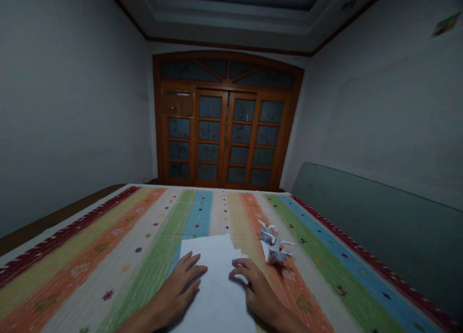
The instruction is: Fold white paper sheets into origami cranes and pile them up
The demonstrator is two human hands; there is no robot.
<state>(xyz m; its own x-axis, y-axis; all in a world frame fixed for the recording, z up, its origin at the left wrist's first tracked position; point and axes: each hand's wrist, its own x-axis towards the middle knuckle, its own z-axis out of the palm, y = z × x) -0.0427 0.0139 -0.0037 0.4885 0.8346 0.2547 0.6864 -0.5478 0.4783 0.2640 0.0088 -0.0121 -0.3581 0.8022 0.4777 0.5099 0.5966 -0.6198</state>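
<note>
We see 2 hands at 1 loose stack of white paper (217,299), min. 2 sheets by the offset corners, exact no. unclear, flat on 1 tabletop w/ 1 striped cloth (159,236). L hand (183,280) on the stack's L side, fingers loosely spread, nothing gripped; R hand (253,281) on its R side, fingers half-curled & apart, nothing gripped either. Just R of the stack we count at least 2 folded-paper figures (277,251), bunched tog., overlapping. At the back, 1 wooden door set (227,140) w/ 4 columns of panels
</note>
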